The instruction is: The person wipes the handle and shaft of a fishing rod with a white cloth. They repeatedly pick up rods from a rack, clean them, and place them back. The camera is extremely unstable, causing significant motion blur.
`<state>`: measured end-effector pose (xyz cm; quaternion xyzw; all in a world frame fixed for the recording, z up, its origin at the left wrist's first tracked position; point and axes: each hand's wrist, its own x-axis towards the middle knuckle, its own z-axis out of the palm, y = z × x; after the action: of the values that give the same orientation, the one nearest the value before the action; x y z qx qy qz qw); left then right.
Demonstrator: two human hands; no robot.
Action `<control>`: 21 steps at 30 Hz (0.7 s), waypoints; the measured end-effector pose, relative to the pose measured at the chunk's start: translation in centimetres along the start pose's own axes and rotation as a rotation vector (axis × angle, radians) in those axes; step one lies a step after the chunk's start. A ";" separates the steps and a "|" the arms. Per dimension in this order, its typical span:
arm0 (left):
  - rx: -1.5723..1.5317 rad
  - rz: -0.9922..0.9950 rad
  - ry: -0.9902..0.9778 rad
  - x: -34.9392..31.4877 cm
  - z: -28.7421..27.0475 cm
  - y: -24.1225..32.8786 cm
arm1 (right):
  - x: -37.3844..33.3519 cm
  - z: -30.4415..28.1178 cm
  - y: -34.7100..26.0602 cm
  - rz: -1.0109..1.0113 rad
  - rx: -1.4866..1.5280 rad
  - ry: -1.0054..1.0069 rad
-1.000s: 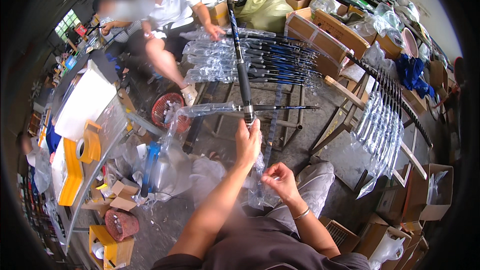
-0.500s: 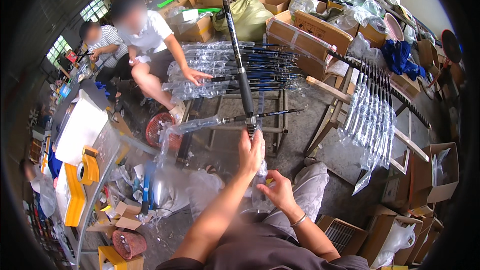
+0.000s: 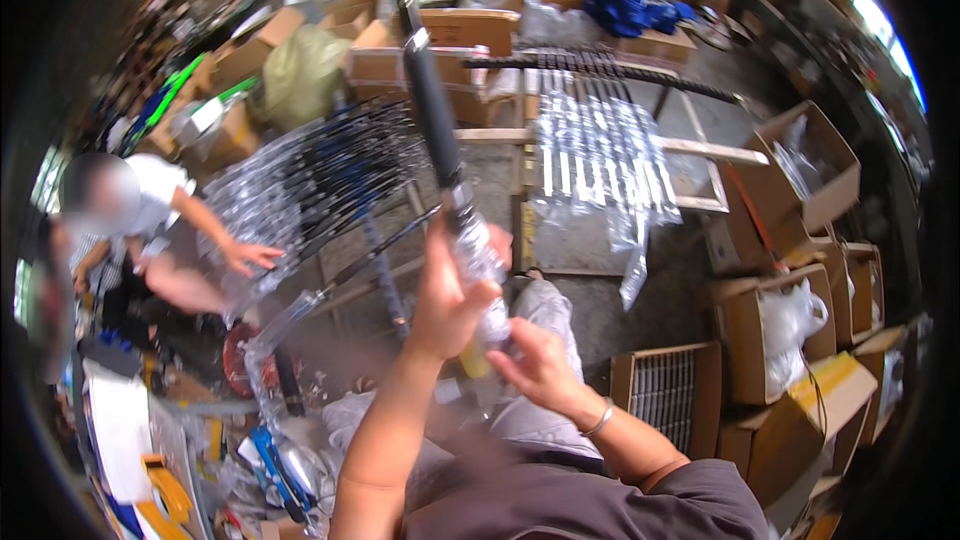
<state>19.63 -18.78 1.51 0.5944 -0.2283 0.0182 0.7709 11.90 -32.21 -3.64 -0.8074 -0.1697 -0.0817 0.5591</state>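
A black fishing rod point(image 3: 430, 105) rises before me, tilted a little to the left, its upper end cut off by the view's top edge. My left hand point(image 3: 443, 305) is wrapped round its lower part, below the dark foam grip. Clear plastic sleeve point(image 3: 480, 258) surrounds the rod's lower end, crinkled between my hands. At the bottom of this sleeve, my right hand point(image 3: 545, 368) is closed, with thumb and fingers pinching the plastic. Just left of the rod, another rod point(image 3: 385, 245) lies slanted, partly in plastic.
A wooden rack point(image 3: 715, 152) at the right bears several plastic-sleeved rods point(image 3: 600, 155). More sleeved rods point(image 3: 300, 175) lie at the left, where a co-worker's hand point(image 3: 250, 255) reaches over them. Open cardboard boxes point(image 3: 815, 175) line the right side; a red basket point(image 3: 240, 360) stands at lower left.
My view has swung to the right, so the racks appear further left. The rod is nearer and its lower end now shows in clear plastic. My right hand has closed at the sleeve's bottom.
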 end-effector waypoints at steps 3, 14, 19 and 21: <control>0.269 0.098 -0.143 2.8 2.5 -0.5 | -1.6 -5.9 0.8 0.212 0.167 0.097; 0.459 -0.310 -0.003 -6.9 -2.4 -9.1 | -2.7 -28.7 15.6 0.469 -0.197 0.336; 0.584 -0.453 0.161 -11.6 -6.3 -9.8 | 3.4 -32.0 22.5 0.569 -0.294 0.222; 0.622 -0.487 0.208 -12.6 -6.9 -9.9 | 5.6 -32.2 24.3 0.564 -0.258 0.228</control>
<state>13.60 -12.27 -13.46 0.8309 0.0147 -0.0368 0.5549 27.87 -68.89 -11.48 -0.8724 0.1360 -0.0342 0.4683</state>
